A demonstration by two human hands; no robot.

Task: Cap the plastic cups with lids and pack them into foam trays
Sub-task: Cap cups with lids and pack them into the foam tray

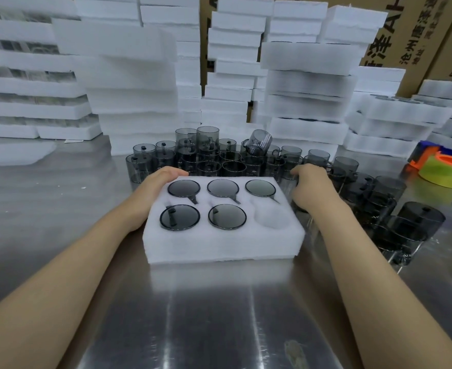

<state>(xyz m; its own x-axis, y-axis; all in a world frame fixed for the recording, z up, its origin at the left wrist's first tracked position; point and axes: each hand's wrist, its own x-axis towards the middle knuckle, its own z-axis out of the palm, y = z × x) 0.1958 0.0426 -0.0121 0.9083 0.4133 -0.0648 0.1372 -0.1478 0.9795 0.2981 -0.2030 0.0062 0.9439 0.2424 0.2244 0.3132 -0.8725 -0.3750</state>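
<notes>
A brushed steel table [219, 315] fills the near view, shiny and streaked with light. Along its far side rise tall stacks of foam [129, 89], white, blocky and rough-edged, with brown cardboard boxes [419, 30] printed in black behind them. In the middle of the table, between the two forearms, lies the foam tray [219, 246], a thick white rectangular slab with six round wells in two rows of three. Five wells hold smoky grey cups [180, 217] sunk flush, showing smooth, dark, round tops with thin handles poking out to the side; the near right well [272, 219] is bare white foam. Behind the tray and trailing off to its right stands a dense cluster of loose cups [219, 158], see-through grey plastic cylinders, some stacked and one tipped over, crowding the tray's far and right edges. The left hand [153, 190] grips the tray's far left corner, thumb along the top edge and palm against the side. The right hand [310, 187] sits just beside the far right corner, fingers curled down among the cups; what they hold cannot be told. At far right rests a yellow-green roll of tape [446, 174] with an orange core.
</notes>
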